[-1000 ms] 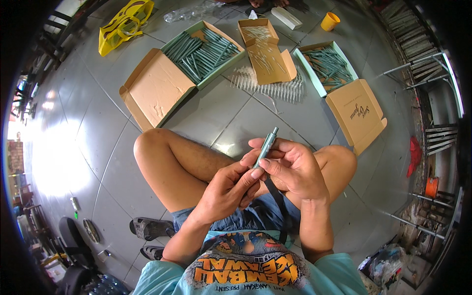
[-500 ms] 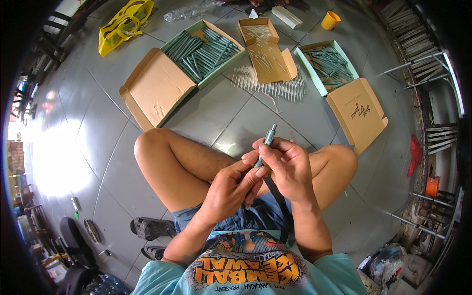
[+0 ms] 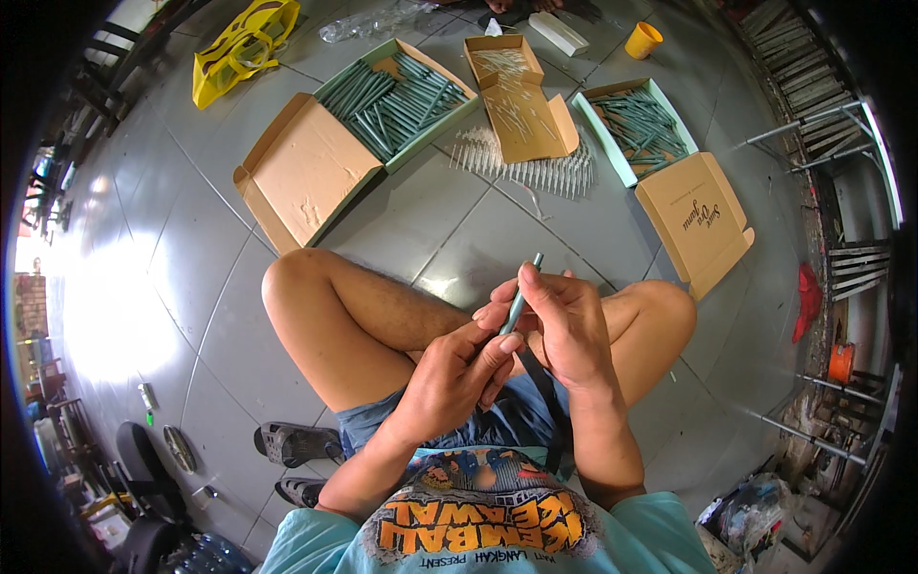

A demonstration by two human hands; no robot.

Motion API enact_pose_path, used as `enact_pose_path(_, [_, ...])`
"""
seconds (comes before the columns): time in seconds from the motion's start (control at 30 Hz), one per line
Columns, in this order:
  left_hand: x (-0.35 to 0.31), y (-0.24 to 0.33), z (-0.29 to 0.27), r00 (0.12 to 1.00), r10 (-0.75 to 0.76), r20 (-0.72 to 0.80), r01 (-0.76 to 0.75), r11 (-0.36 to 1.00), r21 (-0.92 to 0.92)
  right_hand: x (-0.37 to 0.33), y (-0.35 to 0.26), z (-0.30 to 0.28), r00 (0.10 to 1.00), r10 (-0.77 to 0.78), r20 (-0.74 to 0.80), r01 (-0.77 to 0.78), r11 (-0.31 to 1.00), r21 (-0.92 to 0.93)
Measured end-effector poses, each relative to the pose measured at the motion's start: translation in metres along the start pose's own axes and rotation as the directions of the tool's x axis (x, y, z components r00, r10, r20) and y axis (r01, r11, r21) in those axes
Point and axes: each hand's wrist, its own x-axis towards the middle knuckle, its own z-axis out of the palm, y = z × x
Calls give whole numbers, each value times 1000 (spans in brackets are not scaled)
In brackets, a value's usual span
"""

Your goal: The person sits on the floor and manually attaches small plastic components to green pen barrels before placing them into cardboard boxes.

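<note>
A slim grey-green pen (image 3: pixel 515 312) is held between both my hands, slanting up and to the right above my crossed legs. My left hand (image 3: pixel 449 378) closes round its lower part, the thumb pressed along the barrel. Higher up, my right hand (image 3: pixel 571 320) pinches the pen between thumb and fingers, and a narrow end pokes out past the thumb. The fingers hide part of the barrel. Many similar pens (image 3: pixel 378 110) fill an open box at the far left, and more pens (image 3: pixel 636 124) lie in a box at the far right.
Between the pen boxes stands an open cardboard box (image 3: pixel 521 145) with thin white sticks. A row of similar thin sticks (image 3: pixel 559 179) lies on the floor before it. Farther off are a yellow bag (image 3: pixel 234 62) and a yellow cup (image 3: pixel 644 40). Sandals (image 3: pixel 292 445) sit at my left.
My right thumb has moved up along the pen. The pen's top, which showed a clip and a wider button end, now appears as a narrower end. My left hand stays nearly in place.
</note>
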Motion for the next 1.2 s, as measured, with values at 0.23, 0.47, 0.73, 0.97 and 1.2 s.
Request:
enact_pose_path(0.23, [0, -6, 6, 1000, -23, -4, 23, 997, -68, 4, 2, -6, 1000, 3, 6, -3, 1000, -1])
enact_pose_path(0.47, [7, -14, -1, 991, -36, 126, 71, 954, -292, 7, 6, -12, 998, 28, 65, -30, 999, 30])
enact_pose_path(0.73, [8, -8, -6, 967, -133, 216, 226, 836, -500, 7, -8, -12, 975, 56, 217, -68, 996, 48])
enact_pose_path(0.97, [5, -4, -1, 980, -84, 182, 141, 933, -331, 5, -4, -12, 987, 70, 144, -87, 989, 116])
enact_pose_path(1.2, [0, -10, 0, 981, -74, 180, 158, 842, -516, -1, -2, -9, 965, 3, 262, -64, 972, 224])
